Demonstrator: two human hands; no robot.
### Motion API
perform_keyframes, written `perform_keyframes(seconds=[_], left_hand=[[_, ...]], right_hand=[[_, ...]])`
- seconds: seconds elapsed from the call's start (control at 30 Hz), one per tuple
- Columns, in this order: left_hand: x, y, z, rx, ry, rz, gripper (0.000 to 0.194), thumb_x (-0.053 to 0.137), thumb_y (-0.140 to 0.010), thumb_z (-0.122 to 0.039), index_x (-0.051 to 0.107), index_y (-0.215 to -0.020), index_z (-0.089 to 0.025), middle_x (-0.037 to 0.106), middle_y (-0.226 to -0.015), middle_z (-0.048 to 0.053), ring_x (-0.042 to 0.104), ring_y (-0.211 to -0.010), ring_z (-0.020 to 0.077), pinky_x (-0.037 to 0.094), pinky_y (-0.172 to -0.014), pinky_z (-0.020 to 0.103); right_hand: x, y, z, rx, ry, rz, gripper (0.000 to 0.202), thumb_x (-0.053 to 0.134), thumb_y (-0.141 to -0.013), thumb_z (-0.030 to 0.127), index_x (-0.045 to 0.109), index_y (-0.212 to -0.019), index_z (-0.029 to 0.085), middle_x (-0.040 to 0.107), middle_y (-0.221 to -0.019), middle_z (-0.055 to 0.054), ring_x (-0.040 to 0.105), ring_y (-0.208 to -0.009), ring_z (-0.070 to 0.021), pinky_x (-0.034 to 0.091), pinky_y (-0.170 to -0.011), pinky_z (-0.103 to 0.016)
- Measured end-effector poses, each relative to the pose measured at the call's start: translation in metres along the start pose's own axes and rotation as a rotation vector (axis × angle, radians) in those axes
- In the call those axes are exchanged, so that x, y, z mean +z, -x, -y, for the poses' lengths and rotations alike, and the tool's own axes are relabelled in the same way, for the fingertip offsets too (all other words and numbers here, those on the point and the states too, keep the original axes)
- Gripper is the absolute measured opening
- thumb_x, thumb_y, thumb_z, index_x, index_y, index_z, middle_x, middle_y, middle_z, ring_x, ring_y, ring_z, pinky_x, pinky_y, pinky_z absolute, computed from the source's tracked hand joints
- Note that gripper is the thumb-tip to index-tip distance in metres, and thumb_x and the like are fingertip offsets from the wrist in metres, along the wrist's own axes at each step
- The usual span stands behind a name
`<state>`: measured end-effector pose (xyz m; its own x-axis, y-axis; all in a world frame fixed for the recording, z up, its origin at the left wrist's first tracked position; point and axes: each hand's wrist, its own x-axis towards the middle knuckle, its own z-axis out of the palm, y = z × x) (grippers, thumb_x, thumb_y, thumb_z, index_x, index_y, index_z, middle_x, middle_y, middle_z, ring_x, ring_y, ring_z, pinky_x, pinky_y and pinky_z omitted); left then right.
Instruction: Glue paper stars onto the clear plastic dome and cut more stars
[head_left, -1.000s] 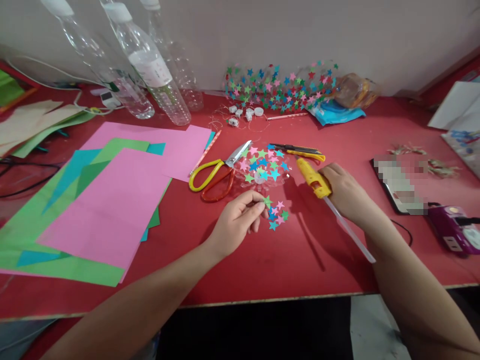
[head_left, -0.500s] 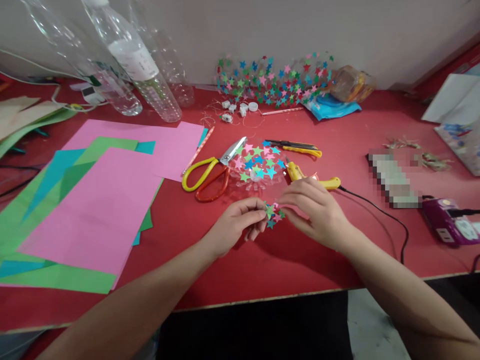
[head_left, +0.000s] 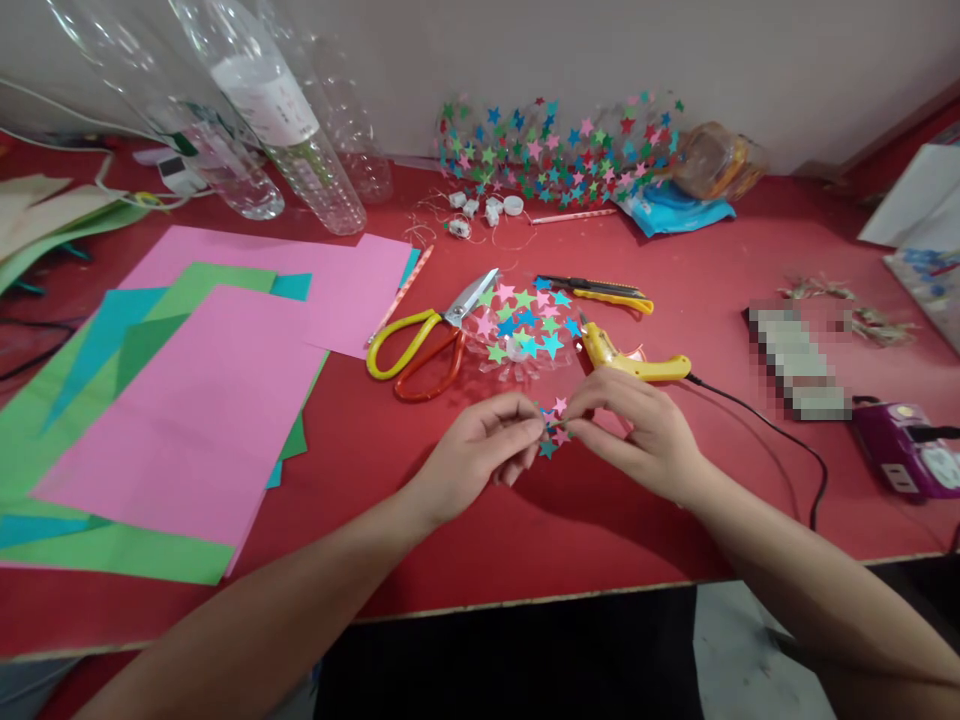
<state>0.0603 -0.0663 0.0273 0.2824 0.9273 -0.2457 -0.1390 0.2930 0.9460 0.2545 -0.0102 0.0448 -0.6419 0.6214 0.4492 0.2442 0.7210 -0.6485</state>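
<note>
Thumb and fingers pinched, my left hand (head_left: pixel 491 445) holds the edge of a small green paper star (head_left: pixel 556 424). From the other side my right hand (head_left: pixel 634 425) pinches the same star between thumb and index finger. Several loose pink and blue stars (head_left: pixel 548 449) lie on the red table just below the fingertips. Behind the hands sits a clear plastic piece covered with stars (head_left: pixel 525 325). A yellow glue gun (head_left: pixel 637 362) rests right behind my right hand, and scissors (head_left: pixel 420 345) with yellow and red handles lie open to the left.
Coloured paper sheets (head_left: pixel 180 410) cover the left side. Clear bottles (head_left: pixel 300 150) lean at the back left. Star-covered plastic (head_left: pixel 555 150) stands along the wall, near a blue packet (head_left: pixel 675 210). A cutter (head_left: pixel 600 292) lies behind the glue gun; a purple power socket (head_left: pixel 907 450) is at right.
My right hand has moved in to meet my left hand, and its fingers have closed on the green star. The view has shifted slightly.
</note>
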Motion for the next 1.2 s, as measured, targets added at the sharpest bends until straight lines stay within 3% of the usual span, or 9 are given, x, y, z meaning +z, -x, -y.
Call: perform_keyframes(seconds=[0.1,0.17,0.33,0.53,0.8,1.2], left_hand=[[-0.002,0.004,-0.001,0.278,-0.330,-0.243,0.010,0.056,-0.089,-0.025,0.059,-0.095,-0.017,0.051,-0.063,-0.006,0.046,-0.051,0.0062,0.037,-0.050,0.019],[-0.004,0.005,-0.001,0.362,-0.462,-0.300,0.019,0.053,-0.091,-0.022,0.059,-0.109,-0.017,0.047,-0.060,-0.008,0.045,-0.052,0.0068,0.037,-0.052,0.019],[-0.009,0.001,0.002,0.384,-0.669,-0.270,0.034,0.051,-0.093,-0.020,0.056,-0.126,-0.017,0.032,-0.054,-0.011,0.034,-0.045,0.0056,0.032,-0.047,0.017],[-0.012,-0.002,0.001,0.531,-0.900,-0.207,0.041,0.049,-0.094,-0.016,0.051,-0.135,-0.012,0.043,-0.052,-0.011,0.033,-0.041,0.0053,0.031,-0.044,0.017],[-0.015,-0.010,0.004,0.544,-0.972,-0.247,0.034,0.050,-0.095,-0.020,0.056,-0.128,-0.012,0.064,-0.062,-0.004,0.034,-0.039,0.0045,0.031,-0.042,0.017],[-0.009,-0.017,-0.001,0.438,-0.915,-0.281,0.024,0.053,-0.090,-0.018,0.064,-0.111,-0.014,0.057,-0.051,-0.008,0.042,-0.038,0.0042,0.034,-0.043,0.016]], right_hand=[[-0.006,-0.006,0.002,0.070,0.139,-0.048,0.007,0.059,-0.091,0.018,0.061,-0.084,0.018,0.062,-0.067,0.004,0.054,-0.057,-0.0077,0.044,-0.057,-0.020],[-0.008,-0.010,0.002,0.062,0.245,-0.050,0.008,0.059,-0.091,0.020,0.061,-0.084,0.018,0.058,-0.060,0.006,0.049,-0.050,-0.0065,0.039,-0.052,-0.019],[-0.001,-0.015,-0.004,-0.040,0.405,0.025,0.009,0.056,-0.092,0.019,0.061,-0.085,0.017,0.055,-0.057,0.005,0.051,-0.049,-0.0088,0.036,-0.051,-0.021],[0.003,-0.016,-0.008,-0.151,0.468,0.029,0.013,0.053,-0.093,0.016,0.061,-0.083,0.016,0.053,-0.054,0.004,0.048,-0.047,-0.0099,0.034,-0.049,-0.025],[-0.001,-0.015,-0.011,-0.121,0.404,0.063,0.013,0.053,-0.092,0.014,0.060,-0.082,0.015,0.056,-0.057,0.003,0.050,-0.050,-0.0111,0.037,-0.049,-0.026],[0.002,-0.015,-0.012,-0.027,0.299,0.014,0.011,0.054,-0.093,0.017,0.060,-0.085,0.018,0.058,-0.057,0.004,0.050,-0.049,-0.0092,0.038,-0.050,-0.023]])
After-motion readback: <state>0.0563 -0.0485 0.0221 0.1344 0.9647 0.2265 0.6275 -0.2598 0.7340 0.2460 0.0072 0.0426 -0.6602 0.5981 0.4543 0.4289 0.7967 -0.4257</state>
